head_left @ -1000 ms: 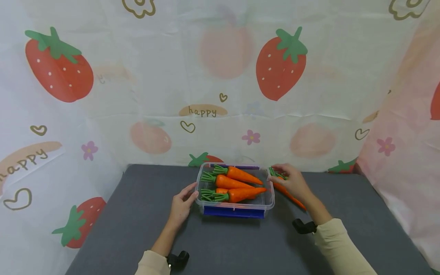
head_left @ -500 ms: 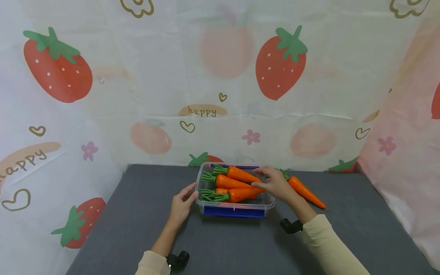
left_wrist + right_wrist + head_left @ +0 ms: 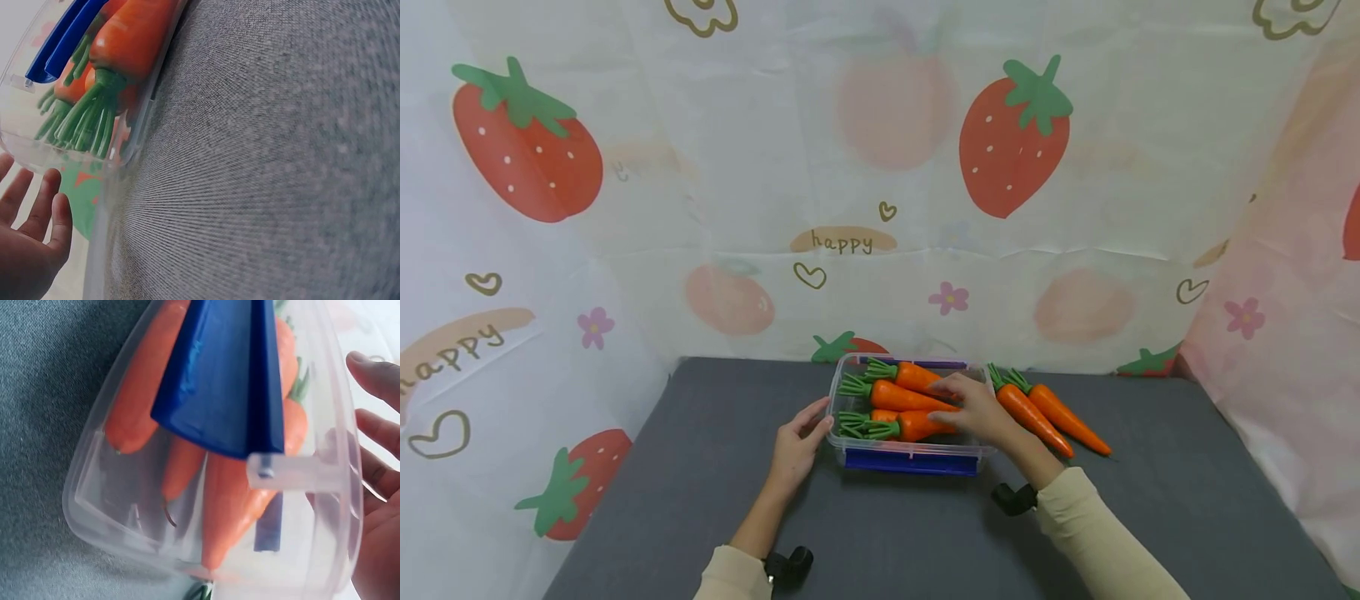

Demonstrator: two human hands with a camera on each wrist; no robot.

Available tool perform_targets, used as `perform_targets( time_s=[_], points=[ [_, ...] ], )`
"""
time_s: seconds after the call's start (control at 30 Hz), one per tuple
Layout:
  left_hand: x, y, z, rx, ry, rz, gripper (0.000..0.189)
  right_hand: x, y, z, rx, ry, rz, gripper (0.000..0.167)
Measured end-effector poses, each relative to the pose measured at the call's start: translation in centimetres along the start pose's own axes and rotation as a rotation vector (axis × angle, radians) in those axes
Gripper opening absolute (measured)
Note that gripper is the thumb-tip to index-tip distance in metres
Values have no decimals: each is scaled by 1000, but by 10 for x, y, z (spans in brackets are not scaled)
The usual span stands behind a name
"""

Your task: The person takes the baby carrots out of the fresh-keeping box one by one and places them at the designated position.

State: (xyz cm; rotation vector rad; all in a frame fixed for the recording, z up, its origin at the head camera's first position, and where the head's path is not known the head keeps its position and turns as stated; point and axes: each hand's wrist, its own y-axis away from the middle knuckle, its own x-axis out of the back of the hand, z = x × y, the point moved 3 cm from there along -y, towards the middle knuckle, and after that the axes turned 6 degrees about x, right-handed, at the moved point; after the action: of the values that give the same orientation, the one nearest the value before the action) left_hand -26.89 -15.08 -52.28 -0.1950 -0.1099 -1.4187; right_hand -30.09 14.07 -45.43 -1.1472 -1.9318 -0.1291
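Observation:
A clear plastic box [image 3: 835,443] with blue latches [image 3: 910,462] holds several orange carrots [image 3: 891,395], their green tops pointing left. My left hand [image 3: 793,450] touches the box's left wall; the left wrist view shows its fingers [image 3: 42,206] extended against the plastic. Over the right half of the box is my right hand [image 3: 977,408], thumb and fingers spread above the carrot tips. Whether those fingertips touch a carrot cannot be made out. Two carrots, a nearer one [image 3: 1030,417] and a farther one [image 3: 1070,419], lie side by side on the table right of the box.
Dark grey cloth covers the table [image 3: 910,533]. A pale curtain [image 3: 737,200] printed with strawberries hangs directly behind the box and along both sides. Each wrist wears a small black camera, such as the right one [image 3: 1015,500].
My right hand has moved left from the carrots on the table to above those in the box. Both carrots at the right now show uncovered. The left hand and box have stayed put.

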Motion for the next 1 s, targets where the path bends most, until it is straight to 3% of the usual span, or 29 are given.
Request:
perform_targets(
  time_s=[0.5,0.77,1.0],
  points=[
    [0,-1,2,-28,3,-2,38,-15,-10,4,-13,35,-82,44],
    [1,0,1,10,4,-11,37,-26,-14,7,-62,16,-151,47],
    [3,15,35,42,-11,-54,38,-29,-14,7,-50,48,-192,47]
  ],
)
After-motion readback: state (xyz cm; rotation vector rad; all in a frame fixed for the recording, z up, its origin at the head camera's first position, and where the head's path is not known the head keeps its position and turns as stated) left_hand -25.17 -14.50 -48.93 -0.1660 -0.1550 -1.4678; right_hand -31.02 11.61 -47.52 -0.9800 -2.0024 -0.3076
